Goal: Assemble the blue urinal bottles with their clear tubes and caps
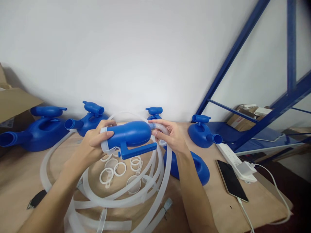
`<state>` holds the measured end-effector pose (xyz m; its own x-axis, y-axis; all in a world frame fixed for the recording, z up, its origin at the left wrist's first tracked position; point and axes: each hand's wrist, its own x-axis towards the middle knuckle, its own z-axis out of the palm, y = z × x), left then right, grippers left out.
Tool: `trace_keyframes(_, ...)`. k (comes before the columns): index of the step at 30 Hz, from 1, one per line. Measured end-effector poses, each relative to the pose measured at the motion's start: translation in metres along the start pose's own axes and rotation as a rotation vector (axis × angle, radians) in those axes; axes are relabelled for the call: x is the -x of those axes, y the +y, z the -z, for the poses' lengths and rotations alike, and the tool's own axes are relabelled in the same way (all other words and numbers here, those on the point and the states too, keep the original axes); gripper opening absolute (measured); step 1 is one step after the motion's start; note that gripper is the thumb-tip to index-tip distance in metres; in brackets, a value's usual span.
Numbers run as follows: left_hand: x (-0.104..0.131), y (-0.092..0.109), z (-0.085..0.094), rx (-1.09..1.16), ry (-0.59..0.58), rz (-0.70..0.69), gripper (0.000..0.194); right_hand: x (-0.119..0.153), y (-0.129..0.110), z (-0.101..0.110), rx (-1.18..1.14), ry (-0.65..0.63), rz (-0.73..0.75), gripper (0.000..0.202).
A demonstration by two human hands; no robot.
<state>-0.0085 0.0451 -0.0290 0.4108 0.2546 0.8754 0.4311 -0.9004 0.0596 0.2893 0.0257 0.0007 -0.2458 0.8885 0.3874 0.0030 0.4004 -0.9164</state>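
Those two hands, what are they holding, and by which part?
The left hand holds a blue handled container by its white cap; the right hand pinches the translucent hose at the container's other end.

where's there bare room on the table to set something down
Barest is the table between the right forearm and the phone. A smaller patch lies right of the phone, nearer than the power strip. It is crowded beneath the held bottle, where hose coils and rings lie, and along the wall, where blue bottles stand.
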Motion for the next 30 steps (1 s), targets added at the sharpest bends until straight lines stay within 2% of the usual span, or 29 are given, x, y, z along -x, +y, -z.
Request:
trace_keyframes(3,0.000,-0.005,-0.001,0.082,0.006,-0.064,0.040,0.000,0.000,-0.002,0.056,0.009,0.034,0.043)
trace_keyframes(5,0.000,-0.008,0.000,0.083,0.007,-0.050,0.047,-0.001,0.000,-0.003,0.078,0.008,0.040,0.042)
trace_keyframes(8,0.000,-0.010,0.005,0.007,0.002,0.006,0.048,-0.001,0.001,-0.001,0.080,-0.035,0.015,0.043)
trace_keyframes(12,-0.004,-0.008,0.014,-0.041,0.074,0.062,0.048,0.003,-0.001,0.013,0.078,-0.108,-0.046,0.068)
trace_keyframes(17,-0.016,0.009,0.017,0.007,0.082,0.014,0.046,0.017,-0.002,0.045,0.053,-0.170,-0.108,0.090)
trace_keyframes(20,-0.019,0.024,0.006,0.027,0.051,-0.005,0.040,0.035,-0.003,0.065,0.127,-0.162,-0.148,0.088)
trace_keyframes(24,-0.017,0.042,-0.019,0.096,-0.032,-0.022,0.039,0.076,-0.004,0.086,0.242,-0.170,-0.273,0.080)
trace_keyframes(28,-0.017,0.056,-0.039,0.165,-0.028,-0.034,0.041,0.119,0.006,0.095,0.203,-0.055,-0.365,0.077)
trace_keyframes(30,-0.023,0.061,-0.045,0.175,-0.039,-0.024,0.040,0.134,0.017,0.096,0.220,0.011,-0.378,0.068)
